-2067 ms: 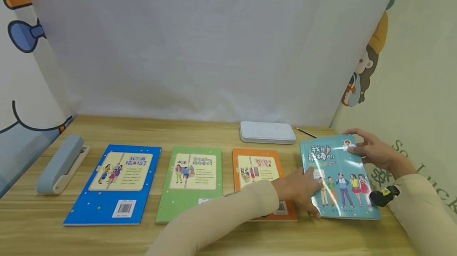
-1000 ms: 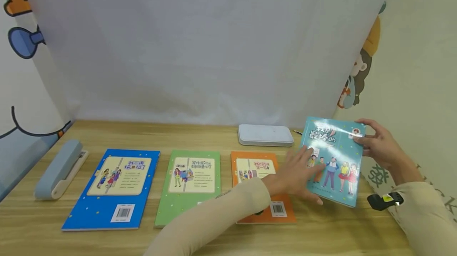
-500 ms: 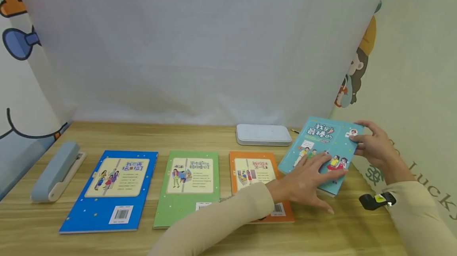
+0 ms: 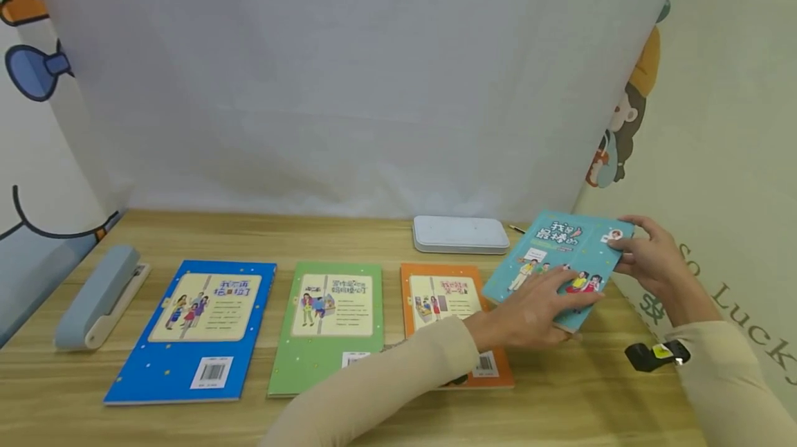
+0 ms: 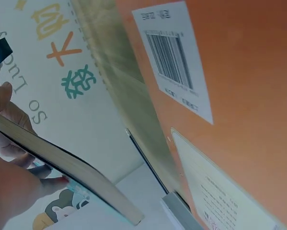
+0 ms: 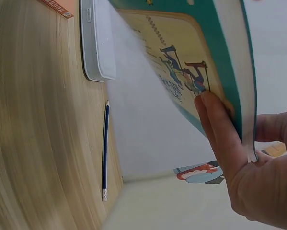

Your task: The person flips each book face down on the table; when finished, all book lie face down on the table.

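Observation:
A teal paperback book (image 4: pixel 529 253) with cartoon people on its cover is held up at a slant above the right part of the table. My right hand (image 4: pixel 654 260) grips its right edge, thumb on the front; the right wrist view shows fingers (image 6: pixel 220 129) flat against the back cover. Across the lower front lies my left hand (image 4: pixel 529 312), its thumb at the bottom edge, pinching the book. Page edges (image 5: pixel 76 165) face the left wrist camera. Partly hidden beneath the left forearm, an orange book (image 4: pixel 461 357) rests on the table with its barcode side up.
A green book (image 4: pixel 299 364) and a blue book (image 4: pixel 162 378) lie left of the orange one. At far left stands a grey-blue stapler (image 4: pixel 99 302). A white case (image 4: pixel 461 234) and a dark pencil (image 6: pixel 105 148) lie near the back edge. A printed wall (image 4: pixel 735 156) borders the right side.
The teal book has risen and turned clockwise, its lower end swinging left. My left hand has shifted from its left edge to its lower part; its thumb, spread half a second ago, has drawn in.

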A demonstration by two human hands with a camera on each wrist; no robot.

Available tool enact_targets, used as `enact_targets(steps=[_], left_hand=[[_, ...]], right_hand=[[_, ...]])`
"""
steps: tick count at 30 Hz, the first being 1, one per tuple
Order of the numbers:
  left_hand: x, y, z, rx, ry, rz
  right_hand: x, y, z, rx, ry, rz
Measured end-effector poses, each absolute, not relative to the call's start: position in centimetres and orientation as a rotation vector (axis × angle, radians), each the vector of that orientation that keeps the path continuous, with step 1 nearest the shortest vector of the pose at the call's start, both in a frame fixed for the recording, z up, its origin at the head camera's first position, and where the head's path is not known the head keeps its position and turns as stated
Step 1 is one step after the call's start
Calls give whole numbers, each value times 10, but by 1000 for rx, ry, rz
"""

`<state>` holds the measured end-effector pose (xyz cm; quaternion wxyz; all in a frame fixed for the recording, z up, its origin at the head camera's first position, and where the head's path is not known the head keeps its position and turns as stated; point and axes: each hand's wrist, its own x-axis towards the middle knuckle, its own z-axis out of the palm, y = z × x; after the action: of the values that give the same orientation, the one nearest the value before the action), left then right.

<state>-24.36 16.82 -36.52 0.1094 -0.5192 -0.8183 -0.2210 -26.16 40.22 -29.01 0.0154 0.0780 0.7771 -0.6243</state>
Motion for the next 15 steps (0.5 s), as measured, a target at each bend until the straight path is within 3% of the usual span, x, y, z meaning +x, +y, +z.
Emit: enact_targets(steps=[7,15], left_hand=[[-246,166,-359,-1539,-2424,-917],[-252,164,-356,-1356,-2413,-1306]], right_hand=[[-260,404,-291,231,2352,-2005],[-262,406,-291,209,2323,-2064]])
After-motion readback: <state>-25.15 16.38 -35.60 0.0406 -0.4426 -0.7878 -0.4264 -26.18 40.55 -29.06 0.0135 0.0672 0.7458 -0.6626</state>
